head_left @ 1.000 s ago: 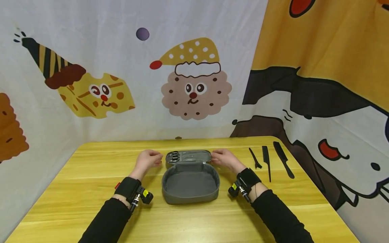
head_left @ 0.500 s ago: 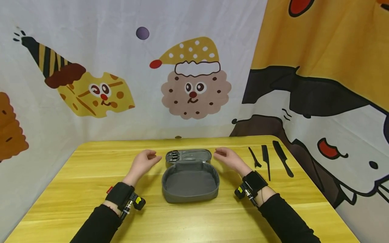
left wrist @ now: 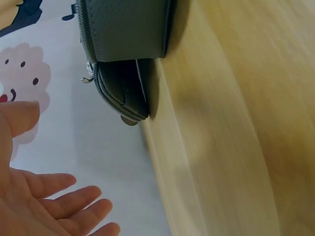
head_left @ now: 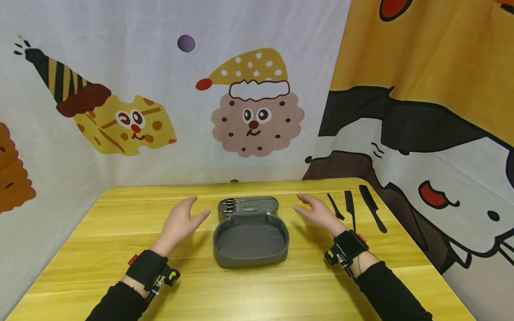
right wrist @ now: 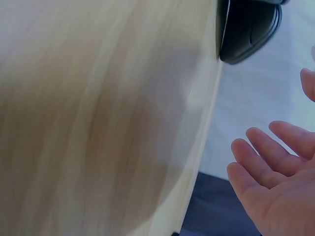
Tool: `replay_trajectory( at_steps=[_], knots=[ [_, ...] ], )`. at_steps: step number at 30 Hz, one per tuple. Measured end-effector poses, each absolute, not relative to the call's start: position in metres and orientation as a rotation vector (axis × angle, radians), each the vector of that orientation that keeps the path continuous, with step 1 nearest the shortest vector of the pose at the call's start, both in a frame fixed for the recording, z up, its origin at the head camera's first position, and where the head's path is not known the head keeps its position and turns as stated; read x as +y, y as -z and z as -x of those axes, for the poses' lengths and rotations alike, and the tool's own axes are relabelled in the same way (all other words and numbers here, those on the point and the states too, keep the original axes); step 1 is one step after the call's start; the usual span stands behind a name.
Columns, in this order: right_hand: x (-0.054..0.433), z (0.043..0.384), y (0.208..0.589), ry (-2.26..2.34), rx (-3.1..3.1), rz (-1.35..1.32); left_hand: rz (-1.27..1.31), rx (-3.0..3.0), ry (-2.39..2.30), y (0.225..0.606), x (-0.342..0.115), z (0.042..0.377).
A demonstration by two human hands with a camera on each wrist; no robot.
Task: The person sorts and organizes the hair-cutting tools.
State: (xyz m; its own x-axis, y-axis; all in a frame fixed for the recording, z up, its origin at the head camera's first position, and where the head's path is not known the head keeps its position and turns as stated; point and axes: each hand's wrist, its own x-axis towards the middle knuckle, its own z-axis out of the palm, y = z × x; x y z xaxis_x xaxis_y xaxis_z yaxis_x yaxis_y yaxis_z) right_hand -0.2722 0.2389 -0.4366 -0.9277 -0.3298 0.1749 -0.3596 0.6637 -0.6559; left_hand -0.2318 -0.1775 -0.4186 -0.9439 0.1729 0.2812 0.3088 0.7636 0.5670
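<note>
A grey zip case (head_left: 251,261) lies unzipped in the middle of the table, its lid (head_left: 257,205) folded back toward the wall. Scissors (head_left: 230,205) sit in the left part of the lid, beside a clear pocket. The case's main compartment holds nothing. My left hand (head_left: 180,222) is held to the left of the case, thumb spread from extended fingers (left wrist: 74,199). On the other side my right hand (head_left: 319,214) hovers apart from the lid, its fingers (right wrist: 266,157) loosely extended. Neither hand holds anything.
At the table's right lie a black hair clip (head_left: 335,206), a black rat-tail comb (head_left: 350,207) and a wider black comb with a handle (head_left: 372,208). A cartoon-printed curtain (head_left: 160,169) hangs behind the table (head_left: 257,294).
Both hands have drawn away from the lid, the left hand to the left and the right hand to the right, and their fingers have spread. The case stays in place.
</note>
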Motion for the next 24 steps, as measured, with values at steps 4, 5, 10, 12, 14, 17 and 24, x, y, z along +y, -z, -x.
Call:
replay_trajectory(
  at_steps=[4, 5, 10, 12, 14, 17, 24],
  knots=[
    [0.249, 0.268, 0.432, -1.061, -2.823, -0.563, 0.426, -2.724, 0.832, 0.421, -0.179, 0.227],
    [0.252, 0.268, 0.431, -1.042, -2.821, -0.561, 0.436, -2.719, 0.805, 0.422, -0.180, 0.226],
    [0.270, 0.267, 0.429, -0.931, -2.811, -0.521, 0.468, -2.701, 0.678, 0.426, -0.182, 0.221],
    [0.278, 0.267, 0.429, -0.900, -2.808, -0.488, 0.472, -2.695, 0.633, 0.427, -0.182, 0.218],
    [0.285, 0.266, 0.429, -0.880, -2.804, -0.460, 0.479, -2.680, 0.601, 0.427, -0.181, 0.216],
    [0.295, 0.265, 0.430, -0.857, -2.802, -0.407, 0.485, -2.675, 0.586, 0.429, -0.180, 0.213],
    [0.319, 0.266, 0.429, -0.739, -2.833, -0.251, 0.503, -2.707, 0.532, 0.433, -0.177, 0.206]
  ],
)
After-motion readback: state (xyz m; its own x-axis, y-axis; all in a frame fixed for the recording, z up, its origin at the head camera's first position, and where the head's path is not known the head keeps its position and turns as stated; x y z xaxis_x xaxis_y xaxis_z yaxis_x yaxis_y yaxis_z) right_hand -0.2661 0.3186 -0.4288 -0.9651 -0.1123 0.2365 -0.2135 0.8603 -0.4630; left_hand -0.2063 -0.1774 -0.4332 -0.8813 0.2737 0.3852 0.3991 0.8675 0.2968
